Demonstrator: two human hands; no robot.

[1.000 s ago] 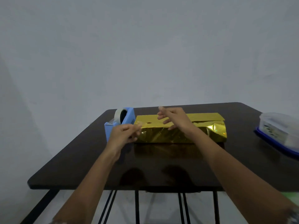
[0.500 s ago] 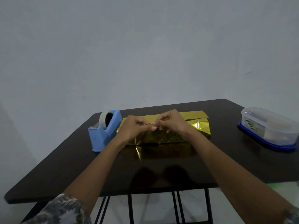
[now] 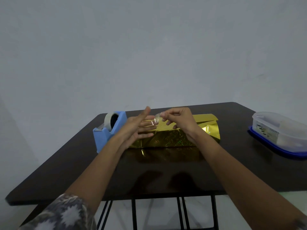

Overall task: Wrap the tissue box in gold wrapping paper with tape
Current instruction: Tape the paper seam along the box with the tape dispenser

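Observation:
The tissue box lies lengthwise on the dark table (image 3: 69, 171), covered in gold wrapping paper (image 3: 167, 139) with a loose flap along its top. My right hand (image 3: 180, 121) hovers above the box and pinches a short strip of clear tape (image 3: 157, 118) by its upper end. My left hand (image 3: 136, 128) is held beside it with the fingers straight and spread, fingertips close to the tape. A blue tape dispenser (image 3: 108, 130) with a white roll stands just left of the box.
A clear plastic container with a blue lid (image 3: 279, 135) sits at the table's right edge. A plain wall rises behind the table. Black metal legs show below the near edge.
My left hand took tape from the dispenser and met my right hand over the box. Now the right hand holds the strip alone and the left hand has opened.

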